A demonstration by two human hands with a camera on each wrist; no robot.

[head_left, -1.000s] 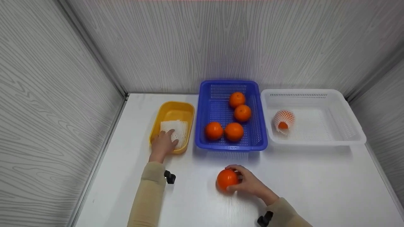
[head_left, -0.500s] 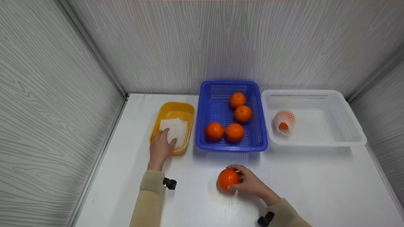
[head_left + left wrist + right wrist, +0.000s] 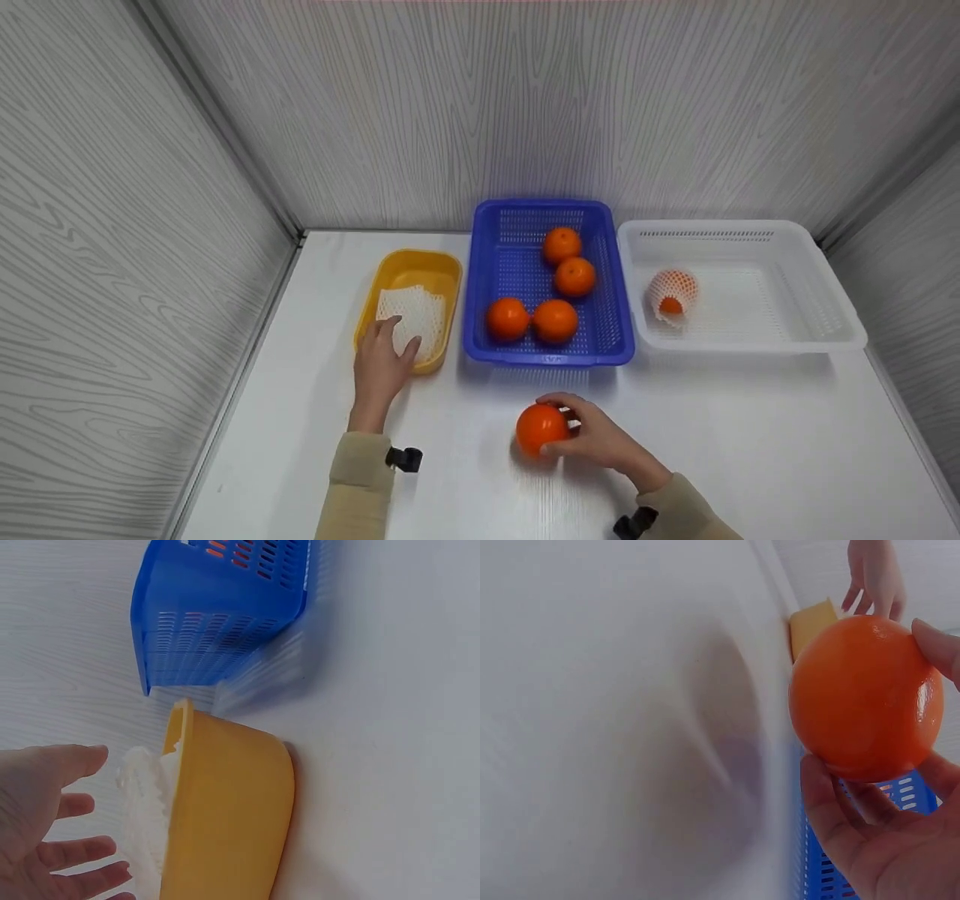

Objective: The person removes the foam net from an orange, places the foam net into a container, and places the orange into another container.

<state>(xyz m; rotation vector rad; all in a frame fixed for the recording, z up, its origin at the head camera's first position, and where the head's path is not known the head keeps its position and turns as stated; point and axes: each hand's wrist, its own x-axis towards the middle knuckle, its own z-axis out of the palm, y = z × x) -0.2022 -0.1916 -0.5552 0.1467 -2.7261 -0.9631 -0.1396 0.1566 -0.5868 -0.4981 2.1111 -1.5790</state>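
My left hand (image 3: 380,373) reaches over the near side of the yellow container (image 3: 411,261), its thumb and fingers spread apart at the white foam nets (image 3: 414,315) inside. In the left wrist view, part of a foam net (image 3: 144,810) stands above the rim, close to the fingertips; whether they touch is hard to tell. My right hand (image 3: 596,435) grips an orange (image 3: 540,430) low over the front of the table, thumb on one side and fingers on the other. The right wrist view shows this orange (image 3: 866,697) between thumb and fingertips.
A blue basket (image 3: 550,358) with several oranges (image 3: 555,321) stands at the middle back. Right beside it, a white basket (image 3: 750,346) holds one orange in a foam net (image 3: 673,292). Wood-grain panels (image 3: 480,112) enclose the white table (image 3: 465,480).
My left hand has drawn back slightly toward the near side of the yellow container, and the top foam net has shifted a little leftward. My right hand keeps holding the orange in nearly the same place.
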